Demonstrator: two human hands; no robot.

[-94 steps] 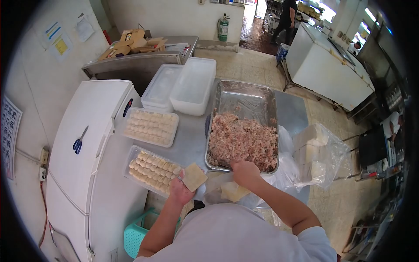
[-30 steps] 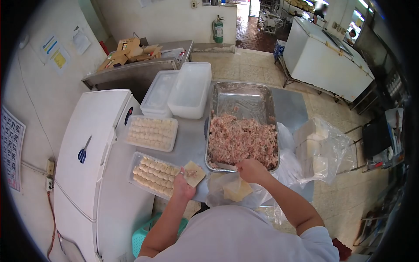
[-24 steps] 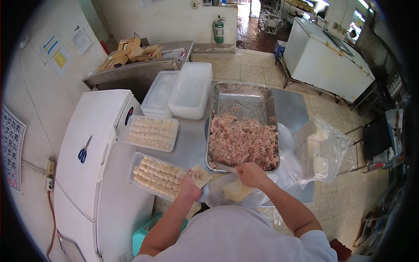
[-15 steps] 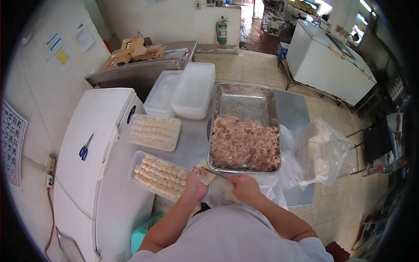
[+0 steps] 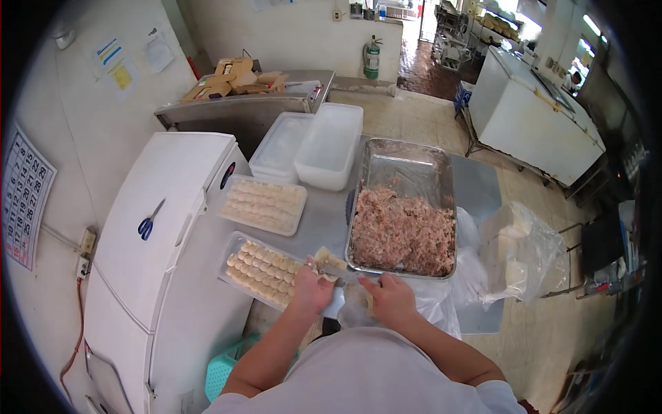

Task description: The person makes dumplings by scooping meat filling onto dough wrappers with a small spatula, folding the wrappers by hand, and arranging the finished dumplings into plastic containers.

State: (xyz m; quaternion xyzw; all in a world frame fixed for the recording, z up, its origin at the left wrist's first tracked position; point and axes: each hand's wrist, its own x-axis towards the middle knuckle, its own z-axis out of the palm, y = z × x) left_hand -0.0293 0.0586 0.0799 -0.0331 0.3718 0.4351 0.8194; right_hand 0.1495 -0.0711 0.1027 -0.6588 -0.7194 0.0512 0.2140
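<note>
My left hand [image 5: 314, 290] is closed around a pale dough wrapper [image 5: 329, 259], which looks partly folded. A flat metal blade [image 5: 343, 274] reaches from my right hand [image 5: 393, 301] to the wrapper's near side; my right fingers are wrapped round its handle end. Just beyond both hands, a steel tray [image 5: 407, 148] lined with plastic film holds a mound of pinkish minced meat [image 5: 401, 231]. Left of my left hand, rows of small dumplings [image 5: 265, 270] lie in a clear plastic container [image 5: 232, 274]. Below my right hand, more pale wrappers [image 5: 358, 301] show blurrily among plastic.
A second filled container [image 5: 265, 205] sits farther back, near stacked translucent tubs [image 5: 331, 148]. On the right is a plastic bag [image 5: 527, 255] with pale stacks inside. A white fridge [image 5: 162, 179] with scissors [image 5: 150, 221] stands left, a teal basket [image 5: 224, 369] below.
The camera view has turned left, so the scene sits farther right. The blade has moved to the wrapper's near edge, and the wrapper, flat with meat on it before, now looks partly folded.
</note>
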